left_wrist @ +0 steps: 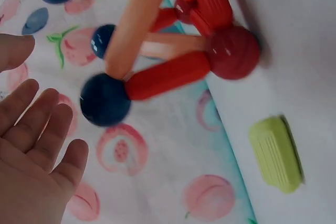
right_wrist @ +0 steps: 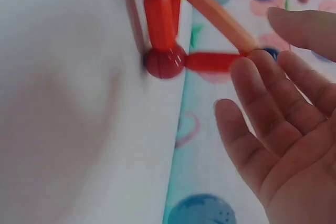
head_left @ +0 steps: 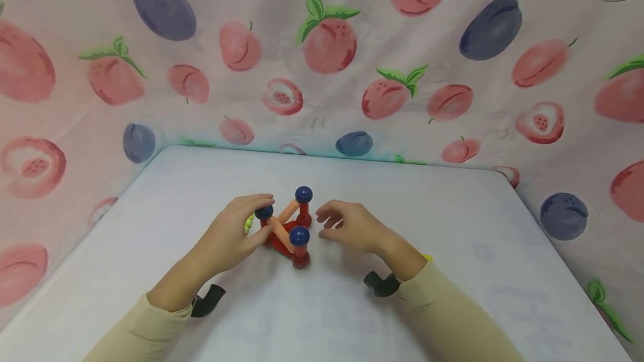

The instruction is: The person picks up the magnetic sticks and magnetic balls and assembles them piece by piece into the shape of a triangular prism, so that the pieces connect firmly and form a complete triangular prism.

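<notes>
A small frame of balls and rods stands on the white table. Red balls joined by red rods form its base, with a blue ball atop each upright. Orange rods slant between the levels. My left hand is beside the left blue ball, its fingers relaxed and holding nothing; the left wrist view shows a gap between them. To the right of the frame is my right hand, fingers loosely bent, nothing held. Whether its fingertips touch the frame I cannot tell.
A yellow-green ribbed block lies left of the frame, mostly hidden behind the left hand in the head view. Something yellow peeks out by the right sleeve. Fruit-printed cloth hangs behind and beside the table.
</notes>
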A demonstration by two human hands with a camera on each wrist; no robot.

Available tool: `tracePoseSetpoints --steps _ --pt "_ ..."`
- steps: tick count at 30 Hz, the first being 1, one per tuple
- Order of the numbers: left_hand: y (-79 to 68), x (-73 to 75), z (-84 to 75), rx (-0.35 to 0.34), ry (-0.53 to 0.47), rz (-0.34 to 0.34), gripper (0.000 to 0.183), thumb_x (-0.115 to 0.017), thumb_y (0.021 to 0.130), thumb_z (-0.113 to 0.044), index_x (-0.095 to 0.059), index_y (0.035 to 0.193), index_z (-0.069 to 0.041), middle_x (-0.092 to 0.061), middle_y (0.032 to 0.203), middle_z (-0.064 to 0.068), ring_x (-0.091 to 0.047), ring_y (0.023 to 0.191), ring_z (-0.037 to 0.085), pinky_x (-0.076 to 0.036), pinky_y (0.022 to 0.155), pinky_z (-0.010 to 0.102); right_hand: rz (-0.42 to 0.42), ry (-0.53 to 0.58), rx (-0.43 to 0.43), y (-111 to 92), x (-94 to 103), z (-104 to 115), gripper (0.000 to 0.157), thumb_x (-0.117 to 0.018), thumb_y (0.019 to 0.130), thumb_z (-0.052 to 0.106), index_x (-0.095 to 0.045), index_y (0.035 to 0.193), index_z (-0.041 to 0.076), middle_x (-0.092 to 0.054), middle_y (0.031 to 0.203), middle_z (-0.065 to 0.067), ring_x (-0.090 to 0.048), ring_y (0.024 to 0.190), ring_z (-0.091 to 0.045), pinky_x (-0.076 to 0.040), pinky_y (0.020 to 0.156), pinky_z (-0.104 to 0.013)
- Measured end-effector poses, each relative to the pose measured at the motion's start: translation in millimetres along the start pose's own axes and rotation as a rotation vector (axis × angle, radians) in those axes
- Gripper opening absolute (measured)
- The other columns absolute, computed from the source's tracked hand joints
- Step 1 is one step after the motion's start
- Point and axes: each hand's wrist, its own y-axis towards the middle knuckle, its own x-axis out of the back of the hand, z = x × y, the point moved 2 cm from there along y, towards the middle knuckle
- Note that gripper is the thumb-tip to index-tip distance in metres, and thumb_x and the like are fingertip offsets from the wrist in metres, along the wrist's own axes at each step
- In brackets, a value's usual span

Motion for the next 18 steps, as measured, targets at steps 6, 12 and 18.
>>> tracePoseSetpoints --steps 6,12,18 --pt "-1.7 -11.7 -19.0 0.017 -0.073 0.044 0.057 -0.084 0.082 -0.012 -0.06 0.133 -0.003 -0.067 0.109 0.006 -0.059 0.113 0.026 -0.053 0.094 0.045 -0.082 0.043 0.052 19 16.5 -1 0.044 -0.076 0.091 0.02 -0.063 0.132 0.01 -0.064 0.127 -0.008 -0.062 0.109 -0.02 -0.055 0.091 -0.038" --pt "2.2 -27.8 -28.6 0.098 -0.108 0.108 0.056 -0.086 0.081 -0.018 -0.062 0.13 -0.002 -0.066 0.104 0.006 -0.06 0.092 0.021 -0.056 0.087 0.04 -0.092 0.037 0.047 37 18.9 5 0.048 -0.075 0.092 0.023 -0.061 0.137 0.013 -0.059 0.136 -0.006 -0.06 0.117 -0.024 -0.054 0.092 -0.042" --pt "4.1 -35.3 -33.2 0.118 -0.098 0.118 0.044 -0.084 0.083 -0.018 -0.066 0.122 -0.003 -0.066 0.106 0.006 -0.061 0.084 0.023 -0.055 0.073 0.028 -0.012 0.065 0.031 51 13.7 8 0.048 -0.071 0.094 0.018 -0.059 0.141 0.015 -0.058 0.139 -0.004 -0.058 0.122 -0.025 -0.054 0.093 -0.041"
